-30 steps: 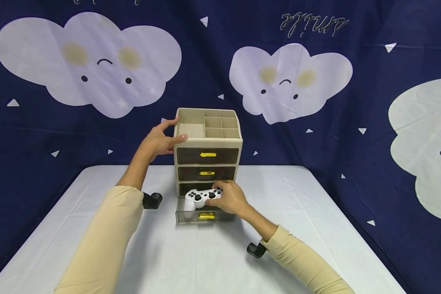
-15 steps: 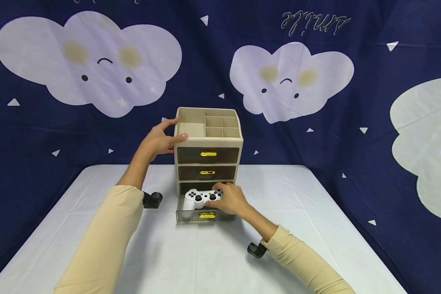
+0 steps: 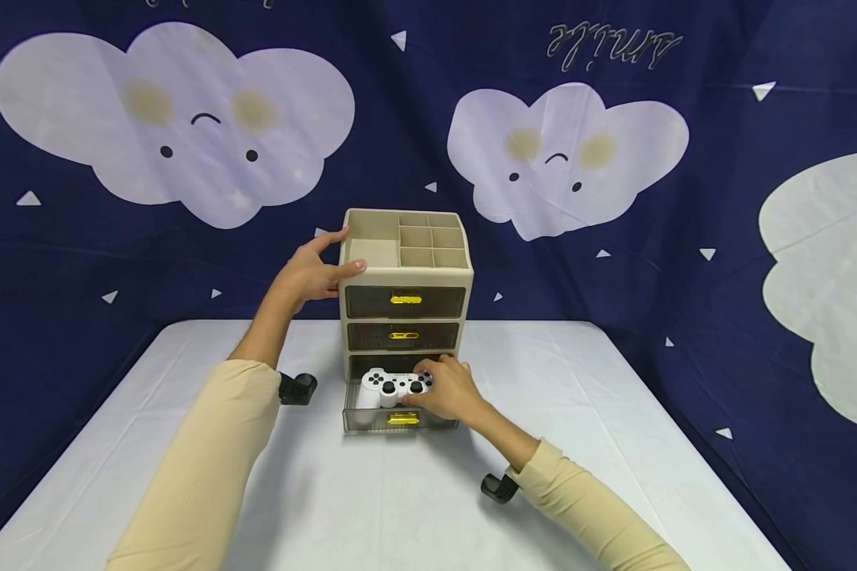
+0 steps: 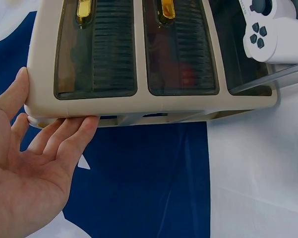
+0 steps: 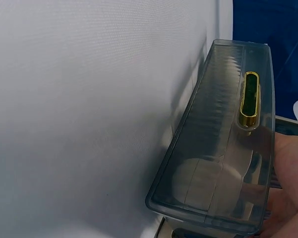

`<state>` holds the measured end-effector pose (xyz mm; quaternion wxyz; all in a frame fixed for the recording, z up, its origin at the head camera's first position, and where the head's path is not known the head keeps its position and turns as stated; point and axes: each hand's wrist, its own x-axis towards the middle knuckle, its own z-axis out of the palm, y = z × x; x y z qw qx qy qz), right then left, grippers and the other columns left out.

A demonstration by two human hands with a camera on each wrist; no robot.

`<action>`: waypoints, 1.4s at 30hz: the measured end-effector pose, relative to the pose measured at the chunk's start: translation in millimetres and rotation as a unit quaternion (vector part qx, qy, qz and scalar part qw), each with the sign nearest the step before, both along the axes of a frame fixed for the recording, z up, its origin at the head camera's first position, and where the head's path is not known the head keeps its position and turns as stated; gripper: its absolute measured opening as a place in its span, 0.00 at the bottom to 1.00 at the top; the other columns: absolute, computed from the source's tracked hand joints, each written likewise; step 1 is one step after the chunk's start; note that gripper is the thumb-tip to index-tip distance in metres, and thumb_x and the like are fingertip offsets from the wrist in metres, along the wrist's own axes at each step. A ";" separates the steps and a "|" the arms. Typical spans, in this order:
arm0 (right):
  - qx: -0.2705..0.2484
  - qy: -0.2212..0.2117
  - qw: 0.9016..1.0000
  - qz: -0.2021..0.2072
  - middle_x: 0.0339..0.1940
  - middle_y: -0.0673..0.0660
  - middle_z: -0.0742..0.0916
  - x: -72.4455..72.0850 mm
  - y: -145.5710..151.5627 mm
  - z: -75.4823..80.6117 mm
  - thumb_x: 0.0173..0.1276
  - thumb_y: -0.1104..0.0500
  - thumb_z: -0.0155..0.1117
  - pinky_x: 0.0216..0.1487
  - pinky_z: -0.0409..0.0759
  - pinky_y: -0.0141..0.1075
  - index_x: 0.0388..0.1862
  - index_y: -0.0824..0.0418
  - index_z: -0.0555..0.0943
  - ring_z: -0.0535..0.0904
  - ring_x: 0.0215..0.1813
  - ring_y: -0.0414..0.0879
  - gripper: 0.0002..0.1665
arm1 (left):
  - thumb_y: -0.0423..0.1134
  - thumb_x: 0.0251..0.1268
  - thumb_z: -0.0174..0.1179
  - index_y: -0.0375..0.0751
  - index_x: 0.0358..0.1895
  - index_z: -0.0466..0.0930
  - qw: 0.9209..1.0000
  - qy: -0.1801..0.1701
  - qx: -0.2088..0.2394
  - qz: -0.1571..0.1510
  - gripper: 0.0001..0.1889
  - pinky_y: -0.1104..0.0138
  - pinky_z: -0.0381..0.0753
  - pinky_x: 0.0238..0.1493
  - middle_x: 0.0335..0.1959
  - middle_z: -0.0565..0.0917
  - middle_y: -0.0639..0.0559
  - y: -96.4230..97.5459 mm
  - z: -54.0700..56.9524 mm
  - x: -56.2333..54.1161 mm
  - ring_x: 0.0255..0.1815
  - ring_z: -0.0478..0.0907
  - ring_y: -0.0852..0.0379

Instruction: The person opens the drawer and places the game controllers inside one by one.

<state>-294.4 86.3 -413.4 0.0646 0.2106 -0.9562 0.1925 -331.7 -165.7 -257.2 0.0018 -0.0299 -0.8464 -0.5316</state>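
Observation:
A beige desktop drawer organizer (image 3: pixel 405 277) stands upright at the back of the table. Its bottom drawer (image 3: pixel 371 422), clear grey with a gold handle, is pulled out. Inside that drawer is a white game controller (image 3: pixel 375 379), its left half visible. My right hand (image 3: pixel 451 388) reaches over the drawer's right side and grips the controller's right end, thumb toward the front. Through the drawer's front wall (image 5: pixel 203 144), the right wrist view shows pale shapes only dimly. My left hand (image 3: pixel 305 274) rests against the organizer's upper left side, fingers fairly straight, two fingertips over the top rim.
Above the open drawer are two shut drawers, the top drawer (image 3: pixel 364 303) and the middle drawer (image 3: pixel 364 337), with gold handles. The organizer's top has several compartments (image 3: pixel 432 238). A white cloth covers the table (image 3: pixel 543 396). Behind hangs a dark blue cloud-print curtain (image 3: pixel 400 119).
The controller has shifted slightly toward the drawer's front and to the right, with my right hand still gripping it. My left hand stays in the same place on the organizer.

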 end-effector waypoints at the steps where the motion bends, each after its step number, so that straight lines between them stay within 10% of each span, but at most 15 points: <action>1: -0.001 0.000 1.000 -0.001 0.50 0.60 0.87 0.1 -0.1 -0.2 0.54 0.40 0.81 0.50 0.71 0.47 0.54 0.57 0.86 0.79 0.55 0.54 0.33 | 0.49 0.71 0.65 0.65 0.83 0.48 1.000 0.000 -0.001 0.001 0.44 0.48 0.79 0.65 0.80 0.57 0.36 0.2 0.1 0.0 0.66 0.77 0.36; 42: -0.022 0.004 1.000 -0.007 0.49 0.60 0.83 1.2 -0.7 -5.7 0.56 0.42 0.80 0.44 0.64 0.42 0.57 0.59 0.86 0.75 0.52 0.52 0.34 | 0.51 0.70 0.65 0.66 0.83 0.48 1.000 0.003 -0.009 0.009 0.44 0.47 0.78 0.67 0.80 0.58 0.37 0.4 -1.7 -1.3 0.68 0.75 0.36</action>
